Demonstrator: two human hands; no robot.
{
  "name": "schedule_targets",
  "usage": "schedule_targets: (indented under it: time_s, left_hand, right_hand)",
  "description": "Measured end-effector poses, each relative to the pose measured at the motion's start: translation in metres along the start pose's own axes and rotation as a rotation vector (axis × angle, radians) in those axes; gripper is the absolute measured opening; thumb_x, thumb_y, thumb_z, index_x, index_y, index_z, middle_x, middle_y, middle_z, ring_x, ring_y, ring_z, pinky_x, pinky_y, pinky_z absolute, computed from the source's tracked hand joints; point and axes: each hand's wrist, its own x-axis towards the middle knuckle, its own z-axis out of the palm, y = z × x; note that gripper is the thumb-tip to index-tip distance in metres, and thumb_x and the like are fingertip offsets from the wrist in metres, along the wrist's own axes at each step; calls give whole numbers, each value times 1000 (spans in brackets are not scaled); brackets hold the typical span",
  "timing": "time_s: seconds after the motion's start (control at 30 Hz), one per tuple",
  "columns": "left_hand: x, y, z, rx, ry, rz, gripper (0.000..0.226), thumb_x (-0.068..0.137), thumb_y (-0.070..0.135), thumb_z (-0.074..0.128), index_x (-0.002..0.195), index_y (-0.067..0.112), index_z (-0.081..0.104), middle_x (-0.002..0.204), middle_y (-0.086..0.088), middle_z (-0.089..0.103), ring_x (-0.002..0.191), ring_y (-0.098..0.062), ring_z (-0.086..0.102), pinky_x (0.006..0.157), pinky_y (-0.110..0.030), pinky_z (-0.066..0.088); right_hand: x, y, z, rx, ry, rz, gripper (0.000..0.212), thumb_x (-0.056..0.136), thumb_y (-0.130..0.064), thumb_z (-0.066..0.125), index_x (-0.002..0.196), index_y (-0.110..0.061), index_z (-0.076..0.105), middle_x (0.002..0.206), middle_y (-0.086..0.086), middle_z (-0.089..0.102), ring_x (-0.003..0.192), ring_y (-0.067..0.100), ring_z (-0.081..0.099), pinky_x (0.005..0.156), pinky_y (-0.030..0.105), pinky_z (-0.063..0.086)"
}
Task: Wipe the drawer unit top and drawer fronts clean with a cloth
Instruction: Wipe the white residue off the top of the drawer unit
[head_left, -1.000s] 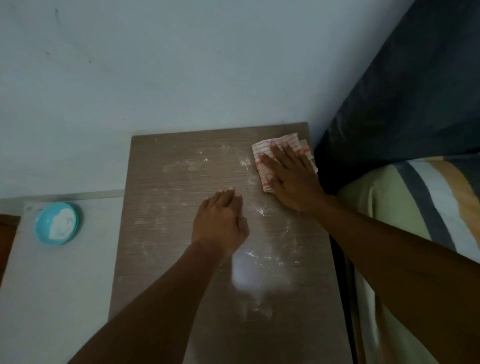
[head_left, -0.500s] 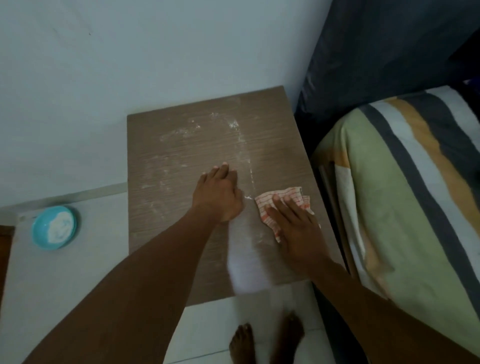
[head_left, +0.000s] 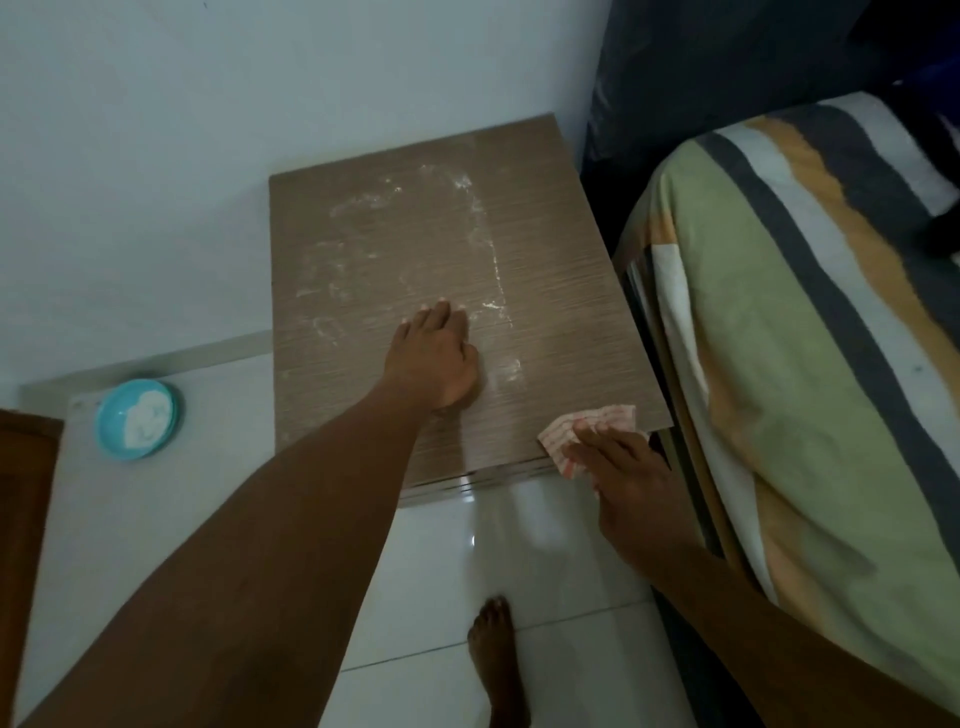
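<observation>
The brown wood-grain top of the drawer unit (head_left: 561, 291) stands against the wall, seen from above. White powder streaks cover its left and middle; a strip along the right side looks cleaner. My right hand (head_left: 618, 473) presses a white cloth with red stripes (head_left: 587, 423) at the top's front right corner, fingers flat on it. My left hand (head_left: 436, 358) rests palm down near the middle of the top, holding nothing. The drawer fronts are out of sight.
A bed with a striped green, orange and grey cover (head_left: 810, 364) lies close along the right. A low white surface on the left holds a blue dish of white powder (head_left: 137, 418). My bare foot (head_left: 496, 654) stands on white floor tiles in front.
My right hand has dragged the cloth from the back right corner along the right side to the front right corner. The left hand has stayed in place on the top.
</observation>
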Motion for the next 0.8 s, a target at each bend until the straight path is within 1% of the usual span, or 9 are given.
schedule_targets:
  time_s: [0.1, 0.17, 0.2, 0.27, 0.4, 0.53, 0.67, 0.73, 0.8]
  left_hand:
    - [-5, 3, -12, -2, -53, -10, 48, 101, 33, 32, 144, 15, 41, 158, -10, 32, 145, -33, 30, 118, -48, 25]
    - [-6, 4, -20, -14, -75, -2, 44, 101, 33, 31, 137, 15, 49, 151, -10, 41, 138, -32, 39, 114, -46, 32]
    - [-5, 4, -23, -25, -83, -1, 43, 101, 33, 32, 136, 15, 50, 149, -10, 43, 137, -32, 41, 113, -45, 32]
    - [1, 2, -28, -20, -95, 6, 42, 100, 34, 32, 134, 16, 51, 146, -10, 46, 136, -32, 42, 112, -44, 34]
    - [34, -7, -40, 20, -55, 38, 45, 99, 35, 33, 134, 15, 51, 146, -11, 47, 134, -33, 44, 110, -45, 36]
    - [76, -16, -52, 57, -12, 51, 47, 96, 38, 35, 135, 18, 51, 147, -9, 46, 134, -32, 42, 110, -46, 34]
    - [110, -18, -62, 69, 29, 56, 47, 97, 39, 34, 136, 19, 51, 145, -6, 47, 132, -29, 43, 107, -47, 33]
    - [121, -18, -62, 80, 76, 66, 46, 97, 40, 32, 132, 18, 53, 142, -5, 49, 129, -28, 45, 106, -46, 34]
    - [127, -14, -57, 78, 117, 47, 47, 96, 40, 32, 129, 17, 55, 139, -6, 51, 126, -27, 47, 104, -45, 36]
  right_hand:
    - [-15, -2, -20, 95, -167, -14, 47, 83, 1, 67, 128, -12, 65, 126, 8, 66, 116, 27, 62, 97, 40, 54]
    - [-9, -4, -35, 82, -153, -22, 39, 95, -14, 62, 134, -15, 60, 128, 5, 64, 117, 21, 59, 100, 35, 51]
    - [3, -5, -42, 80, -115, -27, 39, 97, -15, 60, 136, -15, 59, 128, 5, 64, 116, 20, 59, 98, 35, 51]
    - [41, -6, -54, 93, -35, -21, 39, 97, -11, 58, 135, -14, 59, 127, 7, 64, 114, 22, 59, 94, 37, 52]
    - [151, -2, -71, 41, 84, 42, 42, 94, -7, 56, 135, -14, 58, 134, 8, 62, 119, 30, 57, 97, 47, 51]
    - [264, 9, -81, 85, 191, 102, 40, 90, -3, 57, 130, -11, 60, 128, 15, 63, 111, 38, 59, 93, 47, 51]
    - [352, 20, -73, 62, 185, 139, 46, 90, -5, 56, 134, -17, 54, 134, 11, 59, 119, 36, 56, 96, 50, 50]
    - [384, 35, -66, 59, 162, 147, 49, 92, -5, 56, 138, -20, 50, 140, 11, 56, 127, 33, 53, 105, 50, 47]
    - [409, 55, -56, 57, 83, 157, 50, 96, -7, 52, 144, -22, 46, 149, 8, 49, 137, 29, 44, 116, 46, 37]
